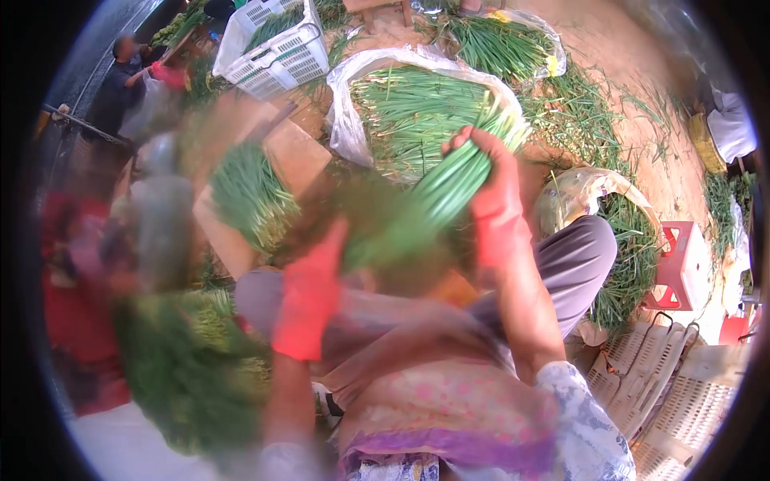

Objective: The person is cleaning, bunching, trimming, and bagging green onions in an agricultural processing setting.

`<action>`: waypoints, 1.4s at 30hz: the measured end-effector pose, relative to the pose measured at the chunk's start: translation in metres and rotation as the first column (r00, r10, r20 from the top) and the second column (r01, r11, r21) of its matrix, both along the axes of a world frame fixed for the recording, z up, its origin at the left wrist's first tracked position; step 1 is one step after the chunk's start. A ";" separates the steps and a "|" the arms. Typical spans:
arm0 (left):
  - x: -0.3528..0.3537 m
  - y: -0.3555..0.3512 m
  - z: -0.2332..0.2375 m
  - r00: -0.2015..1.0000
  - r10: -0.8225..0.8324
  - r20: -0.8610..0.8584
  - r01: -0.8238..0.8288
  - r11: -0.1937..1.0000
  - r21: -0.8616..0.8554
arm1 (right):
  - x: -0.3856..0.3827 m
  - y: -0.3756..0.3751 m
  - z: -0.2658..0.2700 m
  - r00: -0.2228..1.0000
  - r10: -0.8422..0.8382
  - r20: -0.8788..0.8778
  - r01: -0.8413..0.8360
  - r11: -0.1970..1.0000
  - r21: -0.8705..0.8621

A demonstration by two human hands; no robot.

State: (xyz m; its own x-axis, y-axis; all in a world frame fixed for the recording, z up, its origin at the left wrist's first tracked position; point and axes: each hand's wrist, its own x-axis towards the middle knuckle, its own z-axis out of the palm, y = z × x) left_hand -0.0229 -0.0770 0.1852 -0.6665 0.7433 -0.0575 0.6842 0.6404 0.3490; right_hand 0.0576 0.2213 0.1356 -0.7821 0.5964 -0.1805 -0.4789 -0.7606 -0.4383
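1. The right hand [493,204], in a red glove, is wrapping its fingers tightly around a bundle of green stalks [449,188], just in front of the plastic bag [345,120] full of the same greens.
2. The bundle is running slantwise through that fist. Its upper ends are poking out above the fingers and almost touching the bag's near rim, while its longer part is trailing down and away from the bag, towards the person's lap.
3. The left hand [309,301], also gloved in red, is sitting at the bundle's lower, leafy end, farther from the bag. It is too blurred for me to tell whether it is gripping or lying flat.
4. The stalks are looking light, soft and limp, so they are likely bending and bruising easily. Loose ones could be slipping out of the bunch.
5. The firmer stalk section, where the right hand is closing now, seems the safest place to hold, with the drooping end supported from below.
6. A white crate [281,52] is standing beyond the bag, and a red stool [678,264] is sitting well to the bag's right.
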 end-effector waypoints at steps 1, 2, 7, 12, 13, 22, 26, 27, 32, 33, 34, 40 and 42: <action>-0.013 -0.010 0.000 0.991 0.136 -0.011 -0.136 0.989 -0.065 | -0.003 0.014 0.000 0.997 -0.066 0.039 0.067 0.998 -0.012; -0.028 -0.023 -0.004 0.956 0.289 -0.045 -0.292 0.948 -0.124 | -0.003 0.028 0.001 0.988 -0.137 0.074 0.138 0.990 -0.020; -0.030 -0.042 0.015 0.822 0.196 -0.535 -0.079 0.969 0.234 | -0.002 0.070 -0.009 0.929 -0.368 0.046 0.366 0.929 0.052; 0.035 0.004 0.032 0.781 -0.224 0.582 -0.122 0.860 0.495 | -0.003 0.046 0.031 0.867 -0.476 0.146 0.403 0.844 0.355; 0.050 0.018 0.031 0.469 -0.292 0.833 -0.263 0.854 0.448 | -0.002 0.031 0.044 0.866 -0.484 0.125 0.377 0.796 0.474; 0.063 0.072 -0.016 -0.566 -0.475 0.674 -0.639 0.769 0.006 | 0.035 -0.100 0.038 0.947 -0.172 -0.272 0.103 -0.638 0.763; 0.059 0.070 -0.027 -0.460 -0.448 0.767 -0.730 0.682 -0.039 | 0.046 -0.094 0.060 0.993 0.062 -0.103 0.115 -0.741 0.662; 0.059 0.070 -0.035 -0.425 -0.445 0.788 -0.736 0.677 -0.014 | 0.048 -0.091 0.063 0.994 0.087 -0.063 0.107 -0.756 0.645; 0.037 0.082 -0.051 -0.105 -0.511 0.853 -0.706 0.643 0.297 | 0.079 -0.077 0.048 0.990 0.068 0.124 -0.019 -0.801 0.598; 0.034 0.085 -0.042 -0.002 -0.501 0.865 -0.703 0.616 0.355 | 0.090 -0.072 0.049 0.987 0.029 0.156 -0.070 -0.804 0.591; 0.031 0.087 -0.033 0.102 -0.482 0.870 -0.696 0.591 0.409 | 0.098 -0.065 0.053 0.982 -0.010 0.190 -0.121 -0.805 0.581; 0.017 0.089 -0.046 0.277 -0.361 0.890 -0.624 0.637 0.452 | 0.097 -0.086 0.019 0.702 0.281 0.654 -0.630 0.674 0.387; 0.021 0.090 -0.055 0.312 -0.346 0.885 -0.576 0.671 0.466 | 0.075 -0.102 0.015 0.688 0.334 0.644 -0.701 0.536 0.471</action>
State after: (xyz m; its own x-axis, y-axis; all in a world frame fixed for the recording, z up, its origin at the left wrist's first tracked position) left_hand -0.0021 0.0133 0.1300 -0.5933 0.7673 -0.2434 -0.4189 -0.0361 0.9073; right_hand 0.1327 0.1195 0.1508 -0.9220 0.1987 -0.3322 0.2862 -0.2277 -0.9307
